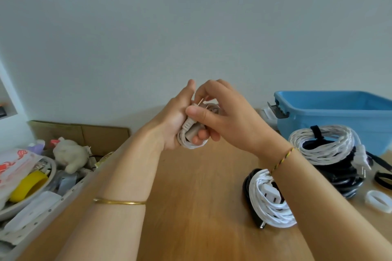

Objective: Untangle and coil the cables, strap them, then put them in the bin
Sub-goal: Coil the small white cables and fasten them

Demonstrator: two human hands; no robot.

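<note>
Both my hands are raised above the wooden table (191, 197) and hold one small coil of white cable (191, 141). My left hand (174, 125) grips the coil from the left, fingers curled round it. My right hand (214, 112) pinches the coil's top at its plug, whose thin prongs stick up between my fingers. The blue bin (331, 116) stands at the back right. In front of it lies a white coil with a black strap (326, 144) on top of a black coil (343, 178). Nearer me lies another white coil (269, 201) with a plug, over a black cable.
Loose strap loops lie at the right edge, one white (378, 200) and one black (382, 180). Left of the table, below its edge, sits clutter: a plush toy (70, 153), a yellow tape roll (28, 186), bags and a cardboard box (84, 133).
</note>
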